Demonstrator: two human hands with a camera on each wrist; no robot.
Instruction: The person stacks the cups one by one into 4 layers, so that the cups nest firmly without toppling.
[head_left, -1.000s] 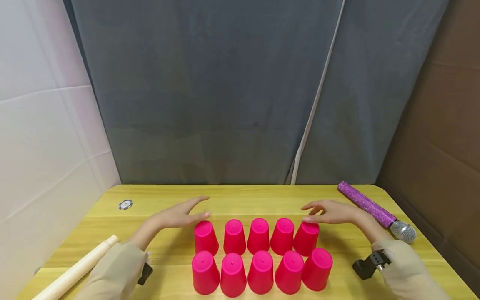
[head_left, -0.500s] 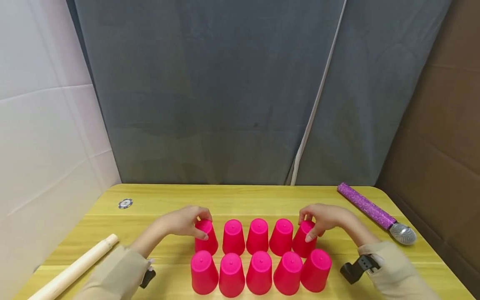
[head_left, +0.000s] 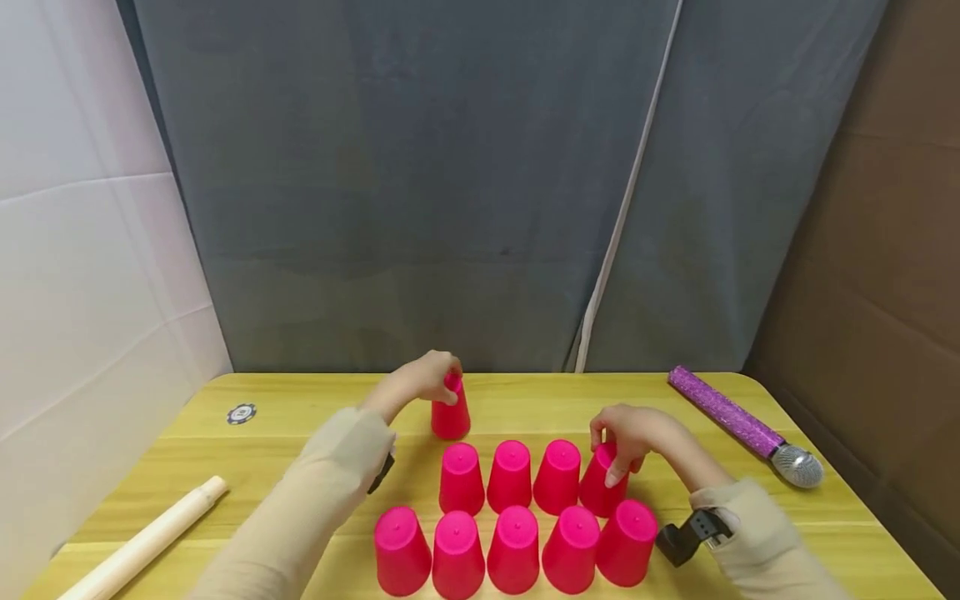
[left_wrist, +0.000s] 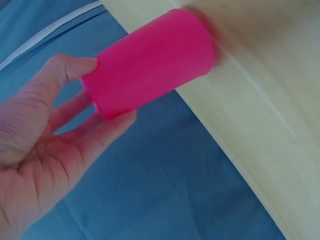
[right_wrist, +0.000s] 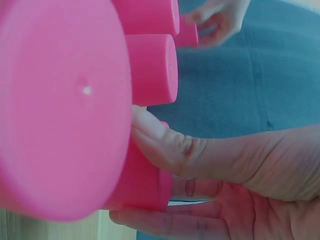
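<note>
A wooden stick [head_left: 138, 542] lies far out to the left of the left hand [head_left: 420, 379]. That hand grips one pink cup [head_left: 451, 408] by its top, upside down on the table [head_left: 300, 417]. The right hand [head_left: 630, 433] pinches the end cup [head_left: 600, 483] of the back row, a microphone [head_left: 742, 425] to its right.

Both arms wear long beige sleeves of a soft, matte cloth that reach to the wrists and wrinkle a little near the cuffs. A small black camera mount [head_left: 684, 537] is strapped to the right wrist, boxy, with a pale band beside it. A like black mount [head_left: 381, 473] peeps from under the left sleeve's cuff. Both hands are bare.
</note>
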